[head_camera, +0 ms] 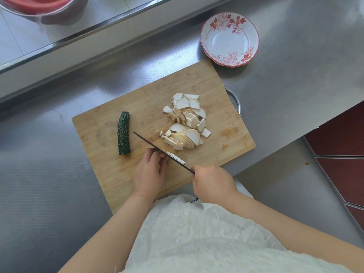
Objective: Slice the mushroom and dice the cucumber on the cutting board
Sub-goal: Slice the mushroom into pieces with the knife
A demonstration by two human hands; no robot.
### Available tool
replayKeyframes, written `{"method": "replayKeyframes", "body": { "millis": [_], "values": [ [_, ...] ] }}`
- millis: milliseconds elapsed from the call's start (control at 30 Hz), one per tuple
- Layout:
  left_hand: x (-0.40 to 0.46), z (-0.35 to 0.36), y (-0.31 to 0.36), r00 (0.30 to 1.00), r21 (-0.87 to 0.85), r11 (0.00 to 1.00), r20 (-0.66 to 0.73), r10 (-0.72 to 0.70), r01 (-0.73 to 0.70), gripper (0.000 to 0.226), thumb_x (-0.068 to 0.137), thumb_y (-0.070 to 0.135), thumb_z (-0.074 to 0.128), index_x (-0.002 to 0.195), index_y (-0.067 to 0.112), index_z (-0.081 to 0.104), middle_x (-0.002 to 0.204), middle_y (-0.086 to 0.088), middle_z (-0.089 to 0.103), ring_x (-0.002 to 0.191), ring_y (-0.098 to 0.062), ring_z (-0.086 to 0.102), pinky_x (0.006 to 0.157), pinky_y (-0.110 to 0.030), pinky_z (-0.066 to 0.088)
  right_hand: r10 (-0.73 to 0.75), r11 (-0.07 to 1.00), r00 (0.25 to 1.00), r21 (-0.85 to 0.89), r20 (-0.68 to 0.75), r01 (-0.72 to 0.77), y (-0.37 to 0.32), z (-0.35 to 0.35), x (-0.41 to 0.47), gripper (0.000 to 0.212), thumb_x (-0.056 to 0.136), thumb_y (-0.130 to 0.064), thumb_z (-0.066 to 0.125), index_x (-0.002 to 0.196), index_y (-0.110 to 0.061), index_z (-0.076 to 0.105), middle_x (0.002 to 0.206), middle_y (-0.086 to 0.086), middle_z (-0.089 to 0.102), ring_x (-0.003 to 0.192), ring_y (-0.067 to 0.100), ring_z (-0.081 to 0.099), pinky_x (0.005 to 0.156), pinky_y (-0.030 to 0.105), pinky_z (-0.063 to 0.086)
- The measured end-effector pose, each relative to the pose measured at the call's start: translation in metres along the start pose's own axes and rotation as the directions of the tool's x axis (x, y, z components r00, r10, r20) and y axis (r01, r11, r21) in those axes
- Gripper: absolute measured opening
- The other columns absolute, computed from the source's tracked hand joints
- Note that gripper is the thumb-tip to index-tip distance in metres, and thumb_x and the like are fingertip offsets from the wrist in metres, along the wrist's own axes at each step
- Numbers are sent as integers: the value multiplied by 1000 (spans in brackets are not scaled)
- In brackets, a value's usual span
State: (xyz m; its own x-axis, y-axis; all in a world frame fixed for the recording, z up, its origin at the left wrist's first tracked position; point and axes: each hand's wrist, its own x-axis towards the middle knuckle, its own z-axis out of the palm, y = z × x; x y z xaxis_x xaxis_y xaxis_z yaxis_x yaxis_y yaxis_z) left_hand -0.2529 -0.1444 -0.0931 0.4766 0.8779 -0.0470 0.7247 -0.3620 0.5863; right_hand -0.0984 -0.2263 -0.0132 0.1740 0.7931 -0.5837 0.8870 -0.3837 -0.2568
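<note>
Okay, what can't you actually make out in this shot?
Head view only:
- Knife handle: hidden inside right hand.
- Left hand fingertips: curled under, against the blade.
- Red bowl: cut off by top edge.
- Board's near corner: behind white garment.

Bright daylight is falling from eleven o'clock, glaring off the steel counter (285, 91); edges are bending and softening toward the corners.

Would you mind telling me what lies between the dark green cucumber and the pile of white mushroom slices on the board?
In the head view, only the knife's dark blade crosses bare wooden cutting board between the dark green cucumber and the white mushroom slices.
</note>
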Motion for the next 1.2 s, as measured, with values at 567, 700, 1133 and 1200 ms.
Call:
{"method": "replayKeyframes", "body": {
  "millis": [567, 700, 1133, 1200],
  "values": [
    [2, 2, -3, 998, 17, 998, -6, 66, -66, 25, 88, 27, 48, 83, 6, 60, 94, -7, 58, 61, -27, 54, 48, -24, 31, 52, 999, 994, 2, 92, -52, -15, -14, -4, 17, 96, -13, 42, 104, -11, 58, 96, 10, 66, 80, 28, 60, 45, 26, 24],
    [2, 3, -3, 998, 8, 998, -11, 58, -58, 24, 88, 27, 49, 83, 5, 60, 96, -8, 59, 62, -28, 55, 47, -25, 34, 67, 998, 990, 14, 122, -69, -19, -16, 1, 17, 95, -10, 44, 104, -10, 58, 97, 10, 66, 87, 28, 62, 49, 26, 31],
    [3, 4, -4, 995, -19, 996, -40, 89, -90, 23, 88, 24, 49, 87, 5, 63, 96, -7, 60, 65, -26, 56, 48, -25, 37, 107, 992, 984, 51, 143, -115, -24, -5, 19, 15, 95, -9, 42, 100, -9, 56, 96, 11, 64, 70, 25, 47, 48, 26, 30],
    [2, 4, -4, 995, -13, 996, -41, 88, -89, 23, 87, 24, 49, 86, 5, 62, 94, -7, 59, 64, -25, 55, 47, -25, 37, 118, 991, 983, 52, 140, -126, -24, 0, 22, 15, 97, -10, 42, 102, -9, 56, 97, 10, 64, 71, 26, 50, 53, 27, 34]
  ]
}}
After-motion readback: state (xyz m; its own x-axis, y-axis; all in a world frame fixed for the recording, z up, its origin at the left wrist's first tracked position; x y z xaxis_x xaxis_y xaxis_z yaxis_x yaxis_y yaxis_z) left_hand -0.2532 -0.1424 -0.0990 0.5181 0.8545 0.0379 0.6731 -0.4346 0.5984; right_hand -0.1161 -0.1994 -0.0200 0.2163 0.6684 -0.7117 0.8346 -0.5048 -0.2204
